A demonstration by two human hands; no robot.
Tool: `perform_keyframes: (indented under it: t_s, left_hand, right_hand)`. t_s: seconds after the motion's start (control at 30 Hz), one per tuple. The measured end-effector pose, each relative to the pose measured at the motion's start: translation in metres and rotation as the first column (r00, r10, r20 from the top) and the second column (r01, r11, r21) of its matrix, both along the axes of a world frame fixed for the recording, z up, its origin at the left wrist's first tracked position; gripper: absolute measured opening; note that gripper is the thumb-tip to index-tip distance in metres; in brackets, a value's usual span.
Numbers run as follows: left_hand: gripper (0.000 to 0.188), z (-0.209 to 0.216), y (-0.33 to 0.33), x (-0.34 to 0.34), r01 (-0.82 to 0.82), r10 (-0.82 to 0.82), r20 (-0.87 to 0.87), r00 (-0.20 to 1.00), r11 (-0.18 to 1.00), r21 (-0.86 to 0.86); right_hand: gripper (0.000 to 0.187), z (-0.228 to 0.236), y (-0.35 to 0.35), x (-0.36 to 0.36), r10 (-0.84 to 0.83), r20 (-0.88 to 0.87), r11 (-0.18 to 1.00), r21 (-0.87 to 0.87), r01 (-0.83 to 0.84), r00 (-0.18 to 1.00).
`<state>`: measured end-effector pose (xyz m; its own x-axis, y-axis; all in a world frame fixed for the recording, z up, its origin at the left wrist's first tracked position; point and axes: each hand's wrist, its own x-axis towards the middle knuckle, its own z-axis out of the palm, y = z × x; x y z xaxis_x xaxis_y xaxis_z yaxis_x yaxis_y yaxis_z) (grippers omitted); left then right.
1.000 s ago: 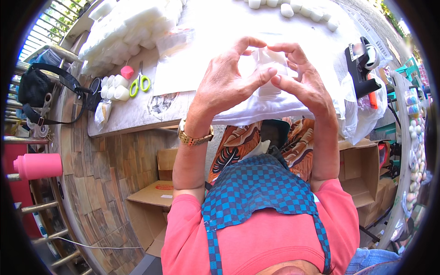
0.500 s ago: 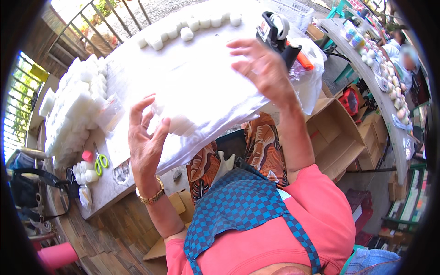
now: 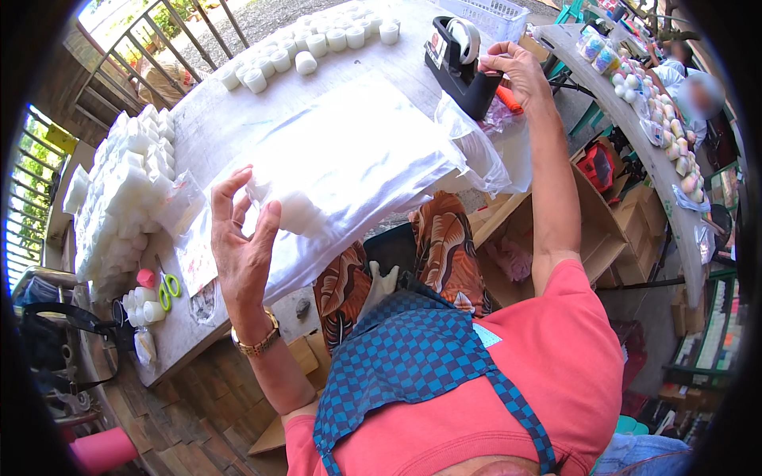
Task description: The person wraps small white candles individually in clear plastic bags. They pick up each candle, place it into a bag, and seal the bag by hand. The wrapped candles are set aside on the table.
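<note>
My left hand point(image 3: 244, 246) is curled, thumb and fingers closed around clear plastic wrap with a whitish, cup-shaped thing point(image 3: 295, 213) in it, above a white cloth point(image 3: 341, 151). Glare blurs that thing's outline. My right hand point(image 3: 520, 73) reaches to the front end of a black tape dispenser point(image 3: 475, 89). Its thumb and fingers pinch at the tape there; the strip itself is too thin to see well. A white tape roll point(image 3: 464, 38) sits in the dispenser. Clear plastic bags point(image 3: 480, 151) lie just below it.
Small white cups point(image 3: 316, 44) stand in rows at the table's far edge. A heap of white cups point(image 3: 127, 186) fills the left side. Green scissors point(image 3: 168, 289) lie near me at left. An open cardboard box point(image 3: 548, 238) stands at right; beyond, people sit at another table point(image 3: 659, 190).
My right hand has moved right from over the cloth to the dispenser's front end, and its fingers have closed. My left hand keeps its hold, shifted only slightly in view.
</note>
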<state>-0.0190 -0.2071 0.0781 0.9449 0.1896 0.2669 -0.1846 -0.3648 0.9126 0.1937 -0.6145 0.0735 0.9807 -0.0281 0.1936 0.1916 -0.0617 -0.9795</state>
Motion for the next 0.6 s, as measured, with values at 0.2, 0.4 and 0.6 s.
perform_keyframes:
  t_s: [0.2,0.4,0.6]
  left_hand:
    - [0.043,0.001,0.000,0.003,0.016,-0.016,-0.018,1.000,0.999,-0.028]
    - [0.043,-0.002,0.003,0.000,0.013,-0.014,-0.020,1.000,0.998,-0.054]
    - [0.043,0.002,0.000,0.001,0.017,-0.018,-0.020,1.000,0.998,-0.054]
  right_hand:
    - [0.031,0.031,0.002,-0.024,-0.100,0.110,0.994,-0.038,0.105,0.989]
    - [0.048,0.019,-0.020,-0.102,0.023,0.079,0.996,0.088,-0.030,0.997]
    - [0.057,-0.032,-0.022,-0.123,0.265,-0.114,0.883,0.428,-0.194,0.957]
